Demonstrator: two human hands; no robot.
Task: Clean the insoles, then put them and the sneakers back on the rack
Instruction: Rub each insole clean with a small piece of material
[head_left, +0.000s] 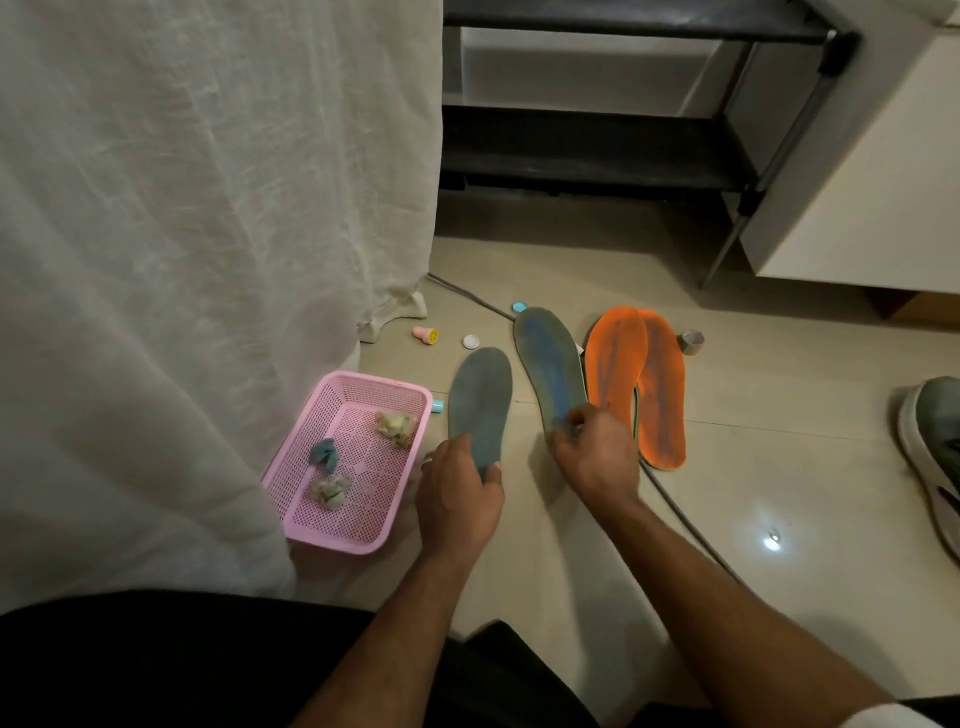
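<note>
Dark-clad knees fill the bottom edge, and both forearms reach out over the pale floor. At ten o'clock a big white curtain hangs down to the tiles; at twelve the black rack stands with its shelves bare where I can see them, so there is room there for everything. At three o'clock one grey sneaker lies at the frame's edge, the other out of sight.

His left hand has its fingers curled round the heel of a grey insole; his right hand pinches the heel of a blue-streaked insole. Two orange insoles overlap just beside it at one o'clock.

I'd say he should keep each heel held firmly, so neither insole droops or drags on the tiles. The pink basket with its crumpled wipes sits close at nine o'clock. The cable under his right wrist could snag; small caps lie scattered ahead.
</note>
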